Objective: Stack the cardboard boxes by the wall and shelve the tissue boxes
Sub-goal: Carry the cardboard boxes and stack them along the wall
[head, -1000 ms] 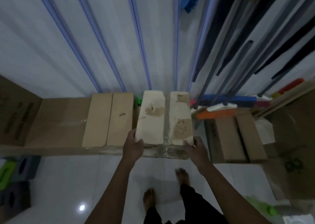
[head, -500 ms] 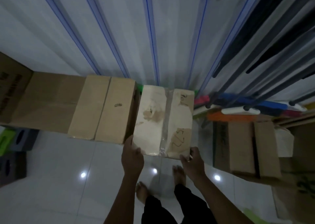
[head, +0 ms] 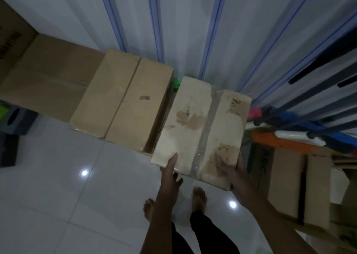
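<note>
A pale cardboard box [head: 195, 126] with clear tape and scribbled marks sits against the wall, tight beside a brown cardboard box [head: 123, 103] on its left. My right hand [head: 234, 171] grips the pale box's near right corner, thumb on top and fingers round the side. The straight fingers of my left hand [head: 172, 171] touch the near left edge of the same box. A bigger brown box [head: 48, 79] lies further left along the wall. Grey and green tissue boxes [head: 14, 119] stand on the floor at the far left edge.
Another brown box [head: 297, 184] stands to the right, close to my right arm. Mops and brooms with dark handles [head: 301, 118] lean on the wall behind it. White glossy floor tiles [head: 77, 205] stretch out in front, with my bare feet [head: 199, 195] below the pale box.
The pale box has dropped lower beside the brown box. My left hand has loosened from its corner grip to straight fingers on the near edge. My right hand keeps hold.
</note>
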Demonstrator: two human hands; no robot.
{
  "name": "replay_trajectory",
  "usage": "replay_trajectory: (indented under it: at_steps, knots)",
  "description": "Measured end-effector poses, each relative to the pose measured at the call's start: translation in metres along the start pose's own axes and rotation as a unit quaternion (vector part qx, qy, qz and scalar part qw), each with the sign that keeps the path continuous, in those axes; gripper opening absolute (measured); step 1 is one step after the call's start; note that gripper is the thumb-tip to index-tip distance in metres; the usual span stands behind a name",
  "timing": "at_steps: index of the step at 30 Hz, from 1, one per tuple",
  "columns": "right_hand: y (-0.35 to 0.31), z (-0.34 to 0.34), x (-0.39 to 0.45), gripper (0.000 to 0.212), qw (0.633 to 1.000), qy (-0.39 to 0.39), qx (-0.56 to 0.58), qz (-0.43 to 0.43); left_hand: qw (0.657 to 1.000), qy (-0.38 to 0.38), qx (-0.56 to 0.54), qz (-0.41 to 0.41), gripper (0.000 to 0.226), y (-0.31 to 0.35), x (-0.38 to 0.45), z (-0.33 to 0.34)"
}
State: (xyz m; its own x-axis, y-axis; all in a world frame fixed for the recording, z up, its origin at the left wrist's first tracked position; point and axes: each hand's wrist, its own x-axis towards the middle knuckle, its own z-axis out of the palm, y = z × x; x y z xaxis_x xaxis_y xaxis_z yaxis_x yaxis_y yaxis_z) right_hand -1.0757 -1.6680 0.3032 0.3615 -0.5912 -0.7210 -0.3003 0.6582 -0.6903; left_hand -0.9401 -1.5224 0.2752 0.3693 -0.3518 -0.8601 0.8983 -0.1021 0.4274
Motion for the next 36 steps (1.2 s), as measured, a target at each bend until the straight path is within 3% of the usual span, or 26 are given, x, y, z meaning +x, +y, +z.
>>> replay_trajectory:
  at_steps: [6, 11, 14, 18, 21, 25, 30, 36]
  knots:
    - [-0.011, 0.016, 0.014, 0.062, 0.999, -0.047, 0.001, -0.013, 0.995, -0.003, -0.088, 0.042, 0.093, 0.012, 0.012, 0.007]
    - [-0.021, 0.018, 0.021, 0.060, 0.999, -0.013, -0.035, 0.003, 0.987, 0.026, -0.155, 0.019, 0.133, 0.009, 0.013, 0.000]
    - [-0.017, 0.013, 0.025, 0.066, 0.997, -0.036, -0.040, 0.049, 0.973, 0.061, -0.221, -0.028, 0.152, 0.003, 0.022, -0.016]
    - [-0.013, 0.016, 0.033, 0.075, 0.987, -0.066, -0.019, 0.144, 0.984, 0.011, -0.181, -0.001, 0.140, 0.014, 0.039, -0.018]
    - [-0.013, 0.017, 0.039, 0.073, 0.988, -0.064, 0.005, 0.142, 0.983, 0.001, -0.183, 0.013, 0.149, 0.018, 0.042, -0.009]
    - [-0.015, 0.015, 0.040, 0.069, 0.988, -0.075, 0.024, 0.134, 0.974, 0.001, -0.226, 0.027, 0.133, 0.019, 0.042, 0.001]
    - [-0.011, 0.016, 0.027, 0.057, 0.984, -0.084, 0.100, 0.119, 0.974, -0.006, -0.228, 0.007, 0.137, 0.016, 0.022, 0.009]
    - [-0.012, 0.024, 0.003, 0.047, 0.980, -0.075, 0.155, 0.100, 0.980, -0.046, -0.193, 0.007, 0.109, 0.012, -0.014, 0.032]
